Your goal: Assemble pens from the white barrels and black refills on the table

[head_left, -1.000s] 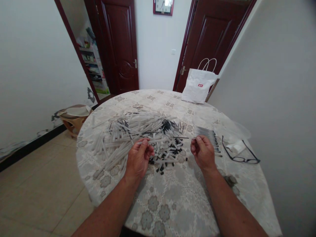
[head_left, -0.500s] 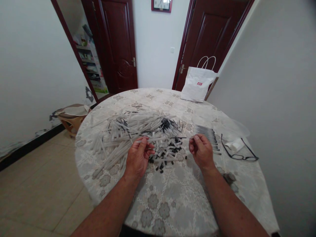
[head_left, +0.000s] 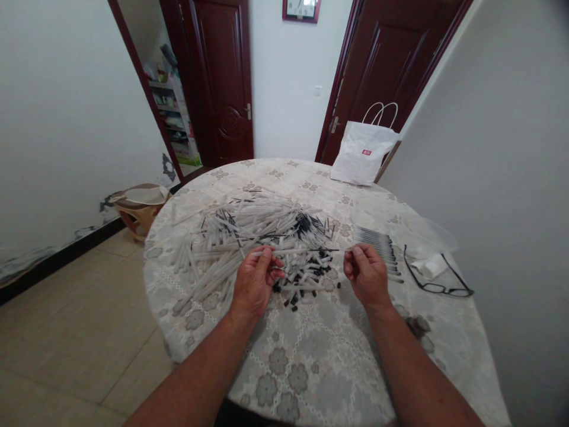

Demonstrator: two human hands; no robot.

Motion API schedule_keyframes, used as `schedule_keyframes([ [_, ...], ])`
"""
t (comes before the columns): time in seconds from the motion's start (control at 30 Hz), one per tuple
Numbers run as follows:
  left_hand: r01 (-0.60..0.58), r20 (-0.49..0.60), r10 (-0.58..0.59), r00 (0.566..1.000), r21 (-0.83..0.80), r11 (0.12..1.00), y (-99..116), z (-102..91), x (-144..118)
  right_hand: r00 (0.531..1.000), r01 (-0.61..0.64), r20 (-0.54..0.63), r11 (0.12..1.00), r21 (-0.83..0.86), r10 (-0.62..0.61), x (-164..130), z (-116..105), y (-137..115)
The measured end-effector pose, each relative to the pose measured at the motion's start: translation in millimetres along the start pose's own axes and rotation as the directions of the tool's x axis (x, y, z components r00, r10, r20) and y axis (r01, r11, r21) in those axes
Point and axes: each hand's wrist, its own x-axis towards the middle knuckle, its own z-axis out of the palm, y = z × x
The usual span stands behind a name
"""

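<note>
My left hand (head_left: 254, 283) is closed in a pinch on a whitish, see-through pen barrel (head_left: 291, 252). From the barrel's right end a thin black refill (head_left: 328, 249) sticks out toward my other hand. My right hand (head_left: 367, 277) is also closed, its thumb and forefinger pinching a small pale piece (head_left: 349, 249), too small to make out; a short gap separates it from the refill's tip. Under and behind my left hand spreads a heap of loose pale barrels (head_left: 262, 220). Short clear and black pieces (head_left: 306, 270) lie between the hands. Dark refills (head_left: 304, 223) bunch at the heap's right.
Slim pens (head_left: 377, 246) lie in a row beyond my right hand. Black-framed glasses (head_left: 440, 289) and a crumpled white packet (head_left: 429, 267) are farther right. A white paper bag (head_left: 365, 155) stands at the back of the round, cloth-covered table (head_left: 284, 172). A stool (head_left: 140, 207) is at the left.
The whole view has shifted slightly, so everything appears a little farther right. Both hands keep their pinches, and the gap between the refill tip and the small piece looks about the same.
</note>
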Motion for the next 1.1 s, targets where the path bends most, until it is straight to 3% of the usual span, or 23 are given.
schedule_keyframes([
  [0.2, 0.019, 0.001, -0.019, 1.000, 0.025, 1.000, -1, -0.4, 1, 0.998, 0.019, 0.054, 0.999, -0.027, -0.017, -2, -1, -2],
  [0.33, 0.058, 0.043, -0.060, 0.997, 0.046, 0.997, -2, 3.6, -3, 0.980, 0.018, 0.199, 0.997, -0.070, -0.004, -9, 0, -3],
  [0.43, 0.148, 0.122, -0.154, 0.981, 0.063, 0.987, -3, 6.5, -7, 0.927, -0.053, 0.362, 0.990, -0.130, 0.097, -16, 5, 2],
  [0.57, 0.260, 0.201, -0.270, 0.942, 0.071, 0.963, -4, 6.8, -11, 0.820, -0.152, 0.532, 0.977, -0.152, 0.211, -23, 8, 10],
  [0.67, 0.312, 0.254, -0.317, 0.914, 0.062, 0.948, -6, 4.8, -14, 0.753, -0.225, 0.601, 0.963, -0.147, 0.267, -25, 9, 12],
  [0.8, 0.362, 0.358, -0.381, 0.853, 0.121, 0.924, -11, 3.0, -17, 0.714, -0.256, 0.629, 0.951, -0.174, 0.307, -28, 13, 8],
  [0.93, 0.381, 0.399, -0.416, 0.817, 0.169, 0.909, -13, 4.5, -21, 0.707, -0.240, 0.624, 0.942, -0.233, 0.334, -31, 16, 2],
  [1.1, 0.415, 0.358, -0.437, 0.825, 0.139, 0.899, -11, 5.3, -19, 0.758, -0.175, 0.596, 0.963, -0.207, 0.265, -22, 7, -5],
])
